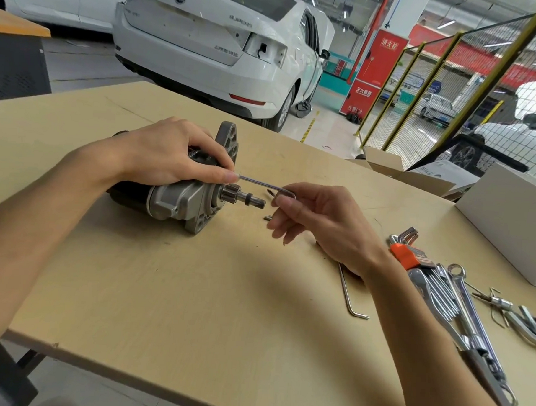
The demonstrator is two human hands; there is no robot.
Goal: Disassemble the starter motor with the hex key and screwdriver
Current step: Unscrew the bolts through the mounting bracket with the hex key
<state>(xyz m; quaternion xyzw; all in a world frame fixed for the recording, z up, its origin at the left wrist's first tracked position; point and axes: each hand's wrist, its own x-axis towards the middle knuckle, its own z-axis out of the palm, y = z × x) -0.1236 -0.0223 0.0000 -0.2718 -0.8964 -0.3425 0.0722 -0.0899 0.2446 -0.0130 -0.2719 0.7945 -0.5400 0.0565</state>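
Note:
The starter motor (181,199) lies on its side on the wooden table (164,290), its pinion shaft (245,198) pointing right. My left hand (167,152) grips the motor from above, and its fingertips touch the tip of a hex key (261,184). My right hand (315,217) pinches the bent end of that hex key just right of the pinion. The key's long arm runs level from my right hand to the motor's housing. A small removed screw (267,217) lies on the table under my right fingers.
Another hex key (350,298) lies by my right wrist. A hex key set in an orange holder (407,252), several wrenches (458,306) and small tools (502,305) lie at the right. A white box (511,222) and cardboard boxes (391,168) stand at the far right. A white car (221,47) stands beyond.

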